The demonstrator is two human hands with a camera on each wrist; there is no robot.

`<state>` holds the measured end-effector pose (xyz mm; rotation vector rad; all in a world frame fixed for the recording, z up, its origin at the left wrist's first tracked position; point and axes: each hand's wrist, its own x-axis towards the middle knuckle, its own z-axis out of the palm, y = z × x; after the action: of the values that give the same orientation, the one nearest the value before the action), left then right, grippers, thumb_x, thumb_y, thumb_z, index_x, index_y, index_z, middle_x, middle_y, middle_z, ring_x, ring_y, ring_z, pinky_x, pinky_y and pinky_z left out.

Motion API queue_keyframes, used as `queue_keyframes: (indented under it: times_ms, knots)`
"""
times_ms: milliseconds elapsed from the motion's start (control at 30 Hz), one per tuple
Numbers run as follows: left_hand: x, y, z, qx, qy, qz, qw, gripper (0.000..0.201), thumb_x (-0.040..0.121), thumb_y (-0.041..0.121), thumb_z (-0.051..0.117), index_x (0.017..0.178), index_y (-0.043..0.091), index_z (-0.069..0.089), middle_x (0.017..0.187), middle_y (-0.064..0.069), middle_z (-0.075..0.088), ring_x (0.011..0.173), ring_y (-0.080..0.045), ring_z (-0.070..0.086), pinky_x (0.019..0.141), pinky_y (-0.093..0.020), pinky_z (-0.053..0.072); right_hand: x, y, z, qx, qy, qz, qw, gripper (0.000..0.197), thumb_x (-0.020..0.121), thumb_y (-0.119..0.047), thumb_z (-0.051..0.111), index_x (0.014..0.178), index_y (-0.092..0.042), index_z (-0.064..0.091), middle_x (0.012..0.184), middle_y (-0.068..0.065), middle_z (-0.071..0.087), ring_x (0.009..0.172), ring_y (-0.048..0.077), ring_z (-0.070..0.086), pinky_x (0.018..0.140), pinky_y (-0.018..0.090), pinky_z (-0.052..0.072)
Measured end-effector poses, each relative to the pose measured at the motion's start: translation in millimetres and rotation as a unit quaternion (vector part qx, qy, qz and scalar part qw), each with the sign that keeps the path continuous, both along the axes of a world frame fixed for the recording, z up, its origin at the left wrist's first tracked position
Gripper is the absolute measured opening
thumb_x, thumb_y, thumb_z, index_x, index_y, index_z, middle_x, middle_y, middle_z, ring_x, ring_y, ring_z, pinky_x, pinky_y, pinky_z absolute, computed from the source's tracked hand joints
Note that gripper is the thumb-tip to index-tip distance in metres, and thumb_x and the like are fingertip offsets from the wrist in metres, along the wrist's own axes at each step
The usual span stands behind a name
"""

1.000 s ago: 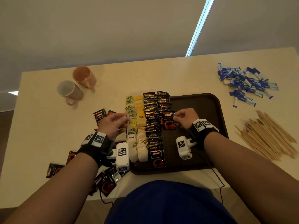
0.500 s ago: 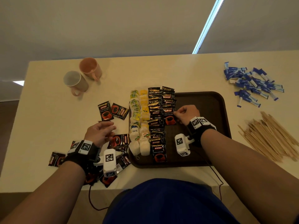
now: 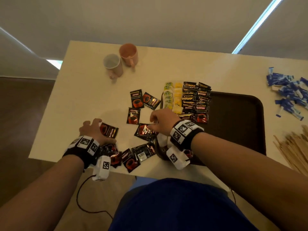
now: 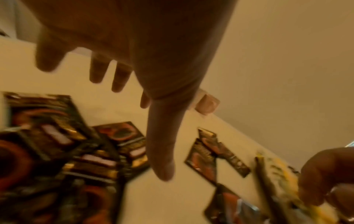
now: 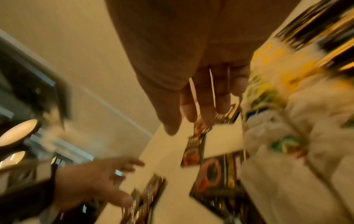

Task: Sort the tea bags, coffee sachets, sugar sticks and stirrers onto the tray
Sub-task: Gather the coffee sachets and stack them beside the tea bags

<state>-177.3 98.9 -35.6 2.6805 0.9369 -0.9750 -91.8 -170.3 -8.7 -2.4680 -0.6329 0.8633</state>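
The dark brown tray (image 3: 236, 117) holds rows of tea bags (image 3: 172, 97) and black-and-red coffee sachets (image 3: 195, 100) along its left side. Several loose sachets lie on the table left of it. My left hand (image 3: 95, 127) hovers with fingers spread over one sachet (image 3: 110, 130); in the left wrist view its fingers (image 4: 97, 71) are straight and hold nothing. My right hand (image 3: 155, 122) reaches left off the tray, fingertips at another sachet (image 3: 144, 131); the blurred right wrist view shows its fingers (image 5: 206, 109) hanging straight and empty. Blue sugar sticks (image 3: 290, 95) and wooden stirrers (image 3: 296, 149) lie right of the tray.
Two mugs (image 3: 116, 64) stand at the far left of the table. More sachets lie in a heap (image 3: 131, 157) at the near table edge by my left wrist. Three sachets (image 3: 136, 104) lie between the mugs and the tray. A cable hangs below the near edge.
My left hand moved away from the tea bag row, down and left over the loose sachets. My right hand left the sachet rows on the tray and crossed left onto the table.
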Motion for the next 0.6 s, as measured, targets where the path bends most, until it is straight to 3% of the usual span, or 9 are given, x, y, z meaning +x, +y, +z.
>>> queue_keyframes:
  times_ms: [100,167,233,300,400,600]
  knots:
    - [-23.2,18.5,-10.2,0.010,0.084,0.030,0.996,0.145,0.049,0.060,0.092,0.156,0.029,-0.001,0.163,-0.017,-0.006,0.149,-0.046,0.002,0.119,-0.059,0.018,-20.4,33.7,-20.8,-0.139,-0.040,0.153,0.978,0.089,0.068,-0.064,0.075,0.138,-0.019,0.042,0.130,0.008,0.050,0.119,0.030,0.048,0.097,0.044,0.044]
    - [-35.5,18.6,-17.9,-0.016,0.106,0.033,0.994,0.151,0.049,0.055,0.094,0.156,0.034,-0.012,0.162,-0.015,-0.017,0.149,-0.047,-0.004,0.118,-0.061,0.018,-33.6,47.1,-32.5,-0.198,-0.063,0.211,0.955,0.116,0.062,-0.065,0.078,0.150,-0.017,0.021,0.144,0.013,0.035,0.131,0.037,0.037,0.108,0.052,0.034]
    - [-43.4,14.9,-25.3,-0.027,0.099,0.012,0.995,0.149,0.051,0.050,0.095,0.155,0.036,-0.011,0.161,-0.017,-0.013,0.148,-0.047,0.001,0.118,-0.059,0.020,-44.8,55.1,-38.8,-0.216,-0.083,0.233,0.944,0.101,0.077,-0.050,0.074,0.151,-0.015,0.015,0.150,0.017,0.026,0.134,0.040,0.031,0.111,0.056,0.027]
    - [-45.4,10.4,-29.9,-0.037,0.081,0.014,0.996,0.143,0.055,0.043,0.095,0.155,0.037,-0.007,0.160,-0.017,-0.008,0.145,-0.046,0.006,0.115,-0.060,0.027,-50.2,60.2,-40.7,-0.218,-0.091,0.229,0.945,0.081,0.088,-0.034,0.065,0.150,-0.015,0.017,0.152,0.018,0.021,0.134,0.041,0.029,0.110,0.058,0.027]
    - [-37.3,5.9,-34.9,-0.065,0.013,0.018,0.998,0.128,0.056,0.035,0.096,0.153,0.038,0.012,0.155,-0.013,0.005,0.137,-0.045,0.018,0.106,-0.059,0.039,-48.1,67.7,-42.1,-0.203,-0.080,0.205,0.954,0.074,0.088,-0.027,0.065,0.148,-0.014,0.022,0.150,0.018,0.021,0.130,0.041,0.032,0.105,0.052,0.036]
    - [-6.3,-8.6,-37.1,-0.118,-0.101,0.025,0.988,0.102,0.060,0.035,0.094,0.145,0.031,0.038,0.138,-0.013,0.029,0.125,-0.038,0.040,0.105,-0.046,0.043,-21.7,79.5,-42.8,-0.178,-0.068,0.140,0.972,0.055,0.091,-0.019,0.061,0.139,-0.012,0.035,0.142,0.017,0.032,0.126,0.041,0.036,0.099,0.049,0.041]
